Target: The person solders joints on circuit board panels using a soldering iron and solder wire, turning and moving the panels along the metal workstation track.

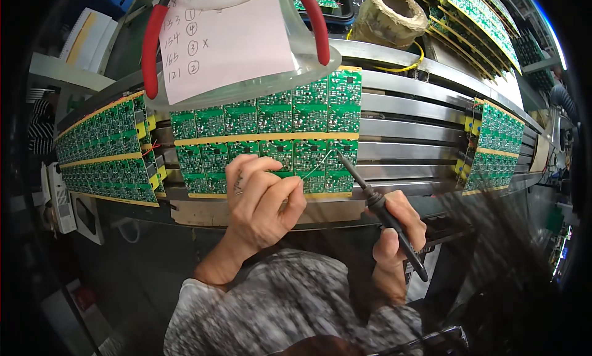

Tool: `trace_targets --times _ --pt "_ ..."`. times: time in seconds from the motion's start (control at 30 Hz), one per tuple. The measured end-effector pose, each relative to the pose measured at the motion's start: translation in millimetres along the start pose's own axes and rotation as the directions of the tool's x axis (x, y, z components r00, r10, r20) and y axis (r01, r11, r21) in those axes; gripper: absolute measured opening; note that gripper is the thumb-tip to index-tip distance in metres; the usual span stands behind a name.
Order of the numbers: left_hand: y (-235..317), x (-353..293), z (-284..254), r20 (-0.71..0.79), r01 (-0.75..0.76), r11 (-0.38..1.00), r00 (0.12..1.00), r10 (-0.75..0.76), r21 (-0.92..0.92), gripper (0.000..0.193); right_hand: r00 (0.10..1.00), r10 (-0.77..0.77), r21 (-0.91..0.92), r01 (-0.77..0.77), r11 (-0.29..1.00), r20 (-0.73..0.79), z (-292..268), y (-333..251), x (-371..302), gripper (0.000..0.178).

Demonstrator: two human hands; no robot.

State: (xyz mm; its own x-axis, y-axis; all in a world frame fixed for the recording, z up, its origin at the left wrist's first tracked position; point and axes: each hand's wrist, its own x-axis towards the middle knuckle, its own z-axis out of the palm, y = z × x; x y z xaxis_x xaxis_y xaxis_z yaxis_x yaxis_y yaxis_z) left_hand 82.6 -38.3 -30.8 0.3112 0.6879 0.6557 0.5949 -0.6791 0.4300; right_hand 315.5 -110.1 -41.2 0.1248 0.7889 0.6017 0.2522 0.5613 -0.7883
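In front of me lies a panel of green circuit boards (206, 154) with tan edge strips. My right hand (401, 228) grips a black soldering iron (388, 215), its tip down on the panel's right-hand column. A thin strand of solder wire (318, 165) runs from the pinched fingertips of my left hand (259, 196) toward that tip. The left hand hovers over the lower row and hides some boards there. Whether the wire touches the iron's tip is too small to tell.
Metal rails (401, 151) carry the panel, with another panel at left (102, 147) and one at right (501, 145). Above hangs a clear sheet with red handles (317, 23) and a handwritten paper (228, 54). A cardboard-like roll (390, 17) and stacked boards (478, 23) stand behind.
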Motion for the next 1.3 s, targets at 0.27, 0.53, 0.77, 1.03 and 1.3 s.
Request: trace_targets --times 0.27,0.53,0.77,1.03,1.3 --pt "3.5 3.8 0.2 0.005 0.033 0.999 0.999 -0.033 0.013 0.015 0.999 0.004 -0.058 -0.001 0.998 0.037 6.0 7.9 -3.9 0.040" --pt "3.5 6.9 3.9 0.003 0.028 0.999 1.000 -0.028 0.029 0.016 0.994 -0.077 -0.162 0.088 0.983 0.074 9.4 1.2 3.7 0.031" --pt "5.2 7.7 8.2 -0.015 0.030 0.997 0.999 -0.029 0.078 0.017 0.981 -0.102 -0.252 0.142 0.957 0.164 11.2 -10.8 11.2 0.032" --pt "8.1 3.5 8.9 -0.039 0.026 0.999 0.999 -0.025 0.030 0.013 0.996 -0.070 -0.222 0.054 0.974 -0.064 -5.3 -15.7 -4.8 0.042" --pt "22.6 -0.7 8.3 0.017 -0.003 0.996 1.000 0.002 0.087 0.011 0.983 -0.121 -0.277 0.078 0.958 -0.140 -16.3 -12.0 -22.7 0.033"
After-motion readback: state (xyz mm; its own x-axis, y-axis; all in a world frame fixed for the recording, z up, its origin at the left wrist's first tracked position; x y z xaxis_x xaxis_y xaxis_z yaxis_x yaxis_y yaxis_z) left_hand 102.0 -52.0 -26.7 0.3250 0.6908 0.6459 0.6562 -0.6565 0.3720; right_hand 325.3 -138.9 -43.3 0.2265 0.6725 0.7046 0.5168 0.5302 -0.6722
